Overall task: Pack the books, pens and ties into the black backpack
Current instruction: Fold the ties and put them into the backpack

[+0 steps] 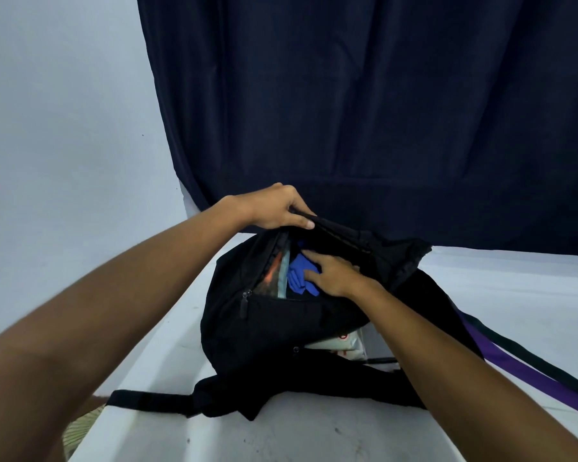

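- Setting: a white bench [314, 438] stands against a pale wall [64, 111], with a dark navy curtain [364, 95] hanging behind it.
- Left hand [274, 208]: raised at the far edge of the bag's mouth, thumb and fingers pinching the upper flap and holding it up.
- Right hand [331, 273]: reaching into the opening, fingers extended and resting on a blue tie [297, 278]; it grips nothing.
- Black backpack [281, 328]: lies on the bench at the centre, main compartment unzipped, the blue tie inside beside the edge of a book [270, 278] with an orange-and-dark cover.
- Strap [147, 398]: trails from the backpack toward the bench's near left edge.
- Right of the backpack: a purple tie [528, 378] and a black tie [534, 360] lie side by side across the bench.
- Beneath the backpack: a white object [341, 343] with red marks, partly hidden.
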The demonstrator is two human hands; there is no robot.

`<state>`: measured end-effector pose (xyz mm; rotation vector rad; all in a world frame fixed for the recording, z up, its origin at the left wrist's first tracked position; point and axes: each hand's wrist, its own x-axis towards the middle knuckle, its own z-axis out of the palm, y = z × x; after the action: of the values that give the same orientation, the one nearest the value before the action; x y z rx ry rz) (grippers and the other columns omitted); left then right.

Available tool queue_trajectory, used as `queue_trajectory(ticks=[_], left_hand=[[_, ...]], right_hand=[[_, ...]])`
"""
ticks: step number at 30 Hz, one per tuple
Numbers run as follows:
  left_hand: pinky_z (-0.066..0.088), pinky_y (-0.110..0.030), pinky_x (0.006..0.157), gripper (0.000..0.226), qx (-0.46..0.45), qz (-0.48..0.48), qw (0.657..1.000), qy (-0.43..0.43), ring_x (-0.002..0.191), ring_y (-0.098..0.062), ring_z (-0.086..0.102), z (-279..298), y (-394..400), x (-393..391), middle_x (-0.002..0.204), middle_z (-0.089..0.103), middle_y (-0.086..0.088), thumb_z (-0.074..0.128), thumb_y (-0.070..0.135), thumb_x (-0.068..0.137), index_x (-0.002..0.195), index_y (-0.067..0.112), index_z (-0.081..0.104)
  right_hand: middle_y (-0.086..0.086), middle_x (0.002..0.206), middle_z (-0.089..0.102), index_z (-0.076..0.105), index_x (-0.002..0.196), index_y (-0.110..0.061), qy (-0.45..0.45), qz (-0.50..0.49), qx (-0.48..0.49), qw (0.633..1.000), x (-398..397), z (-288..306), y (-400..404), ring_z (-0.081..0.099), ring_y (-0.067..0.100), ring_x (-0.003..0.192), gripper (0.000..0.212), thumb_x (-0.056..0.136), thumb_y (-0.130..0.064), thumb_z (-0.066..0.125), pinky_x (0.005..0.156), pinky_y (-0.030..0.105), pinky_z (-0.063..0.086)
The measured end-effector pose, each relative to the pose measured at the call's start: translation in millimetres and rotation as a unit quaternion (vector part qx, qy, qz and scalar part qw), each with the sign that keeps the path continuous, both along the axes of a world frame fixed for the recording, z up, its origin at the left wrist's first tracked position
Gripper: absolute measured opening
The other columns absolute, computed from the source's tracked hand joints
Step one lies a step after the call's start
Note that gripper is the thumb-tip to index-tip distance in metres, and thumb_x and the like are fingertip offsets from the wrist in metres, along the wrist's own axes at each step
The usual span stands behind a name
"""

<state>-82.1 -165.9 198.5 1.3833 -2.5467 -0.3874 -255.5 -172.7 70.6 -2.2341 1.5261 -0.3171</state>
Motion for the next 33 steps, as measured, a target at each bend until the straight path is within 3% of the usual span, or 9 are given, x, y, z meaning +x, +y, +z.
queue_trajectory(ticks=[4, 8, 11, 13, 18, 22, 24, 29, 33], left_hand=[[0.046, -0.018, 0.098, 0.027, 0.003, 0.009, 1.0, -0.001, 0.11, 0.004, 0.06, -4.7, 0.7, -4.0, 0.117, 0.069, 0.012, 0.065, 0.036, 0.091, 0.116, 0.029, 0.07], [0.044, -0.016, 0.097, 0.032, -0.008, 0.012, 1.0, -0.005, 0.107, 0.005, 0.06, -6.8, 4.5, -15.3, 0.115, 0.071, 0.011, 0.07, 0.04, 0.086, 0.115, 0.028, 0.071], [0.047, -0.026, 0.101, 0.054, 0.004, 0.014, 0.999, -0.04, 0.108, -0.002, 0.061, -6.9, 11.0, -36.6, 0.118, 0.069, 0.009, 0.075, 0.051, 0.075, 0.122, 0.026, 0.068], [0.046, -0.031, 0.103, 0.08, 0.007, 0.002, 0.997, -0.07, 0.115, -0.007, 0.059, -9.1, 17.9, -65.5, 0.126, 0.064, 0.008, 0.071, 0.069, 0.062, 0.13, 0.028, 0.061], [0.04, -0.031, 0.108, 0.088, -0.028, -0.103, 0.992, -0.074, 0.126, -0.009, 0.051, -48.4, 48.1, -190.9, 0.136, 0.058, 0.008, 0.056, 0.082, 0.066, 0.135, 0.027, 0.056], [0.04, -0.033, 0.107, 0.063, 0.034, -0.218, 0.975, -0.02, 0.122, -0.011, 0.052, -111.7, 86.9, -320.3, 0.133, 0.059, 0.004, 0.061, 0.062, 0.083, 0.132, 0.024, 0.058], [0.027, -0.03, 0.115, 0.06, 0.071, -0.229, 0.97, -0.039, 0.138, -0.015, 0.036, -153.4, 108.2, -379.3, 0.149, 0.044, 0.0, 0.062, 0.053, 0.088, 0.14, 0.025, 0.05], [0.002, -0.054, 0.119, 0.072, 0.079, -0.168, 0.975, -0.118, 0.15, -0.025, -0.009, -239.2, 133.9, -483.0, 0.164, -0.005, -0.002, 0.04, 0.062, 0.094, 0.154, 0.034, 0.013], [-0.01, -0.056, 0.117, 0.071, 0.055, -0.13, 0.972, -0.187, 0.148, -0.026, -0.021, -262.6, 131.5, -514.4, 0.162, -0.017, -0.002, 0.01, 0.071, 0.091, 0.154, 0.039, -0.001]], right_hand=[[0.015, 0.151, 0.034, 0.019, 0.151, -0.036, 0.021, -0.012, -0.021, 0.999, 1.7, 8.6, 20.6, 0.036, 0.037, 0.134, 0.056, 0.099, -0.045, 0.038, 0.108, 0.046, 0.035], [0.015, 0.153, 0.028, 0.033, 0.148, -0.028, -0.045, 0.09, -0.04, 0.994, -15.5, 32.5, 70.4, 0.031, 0.032, 0.138, 0.055, 0.097, -0.026, 0.052, 0.109, 0.034, 0.031], [0.004, 0.129, 0.058, 0.056, 0.132, -0.031, -0.076, 0.182, -0.016, 0.98, -53.9, 40.1, 111.4, 0.058, 0.016, 0.111, 0.044, 0.088, -0.028, 0.064, 0.097, 0.031, 0.048], [-0.004, 0.124, 0.06, 0.06, 0.126, -0.034, -0.078, 0.183, 0.003, 0.98, -93.6, 37.1, 133.6, 0.061, 0.007, 0.099, 0.041, 0.085, -0.032, 0.065, 0.088, 0.028, 0.053], [-0.014, 0.132, 0.046, 0.061, 0.125, -0.032, -0.034, 0.052, -0.052, 0.997, -230.6, 8.4, 177.4, 0.047, 0.003, 0.116, 0.037, 0.089, -0.025, 0.06, 0.092, 0.015, 0.039], [-0.008, 0.12, 0.057, 0.063, 0.121, -0.026, -0.018, -0.122, -0.072, 0.99, -357.0, -38.2, 209.1, 0.055, 0.012, 0.11, 0.035, 0.086, -0.025, 0.06, 0.088, 0.023, 0.043], [-0.001, 0.129, 0.056, 0.06, 0.127, -0.024, 0.041, -0.208, -0.08, 0.974, -412.9, -63.2, 227.4, 0.05, 0.02, 0.121, 0.039, 0.088, -0.028, 0.059, 0.095, 0.029, 0.042], [0.014, 0.154, 0.031, 0.047, 0.14, -0.029, 0.149, -0.318, -0.053, 0.935, -506.8, -112.4, 264.0, 0.02, 0.042, 0.143, 0.07, 0.085, -0.062, 0.02, 0.11, 0.056, 0.023], [0.004, 0.161, -0.008, 0.01, 0.152, -0.037, 0.162, -0.297, 0.015, 0.941, -543.9, -137.6, 268.3, -0.01, 0.033, 0.147, 0.105, 0.064, -0.081, -0.026, 0.115, 0.054, -0.004]])
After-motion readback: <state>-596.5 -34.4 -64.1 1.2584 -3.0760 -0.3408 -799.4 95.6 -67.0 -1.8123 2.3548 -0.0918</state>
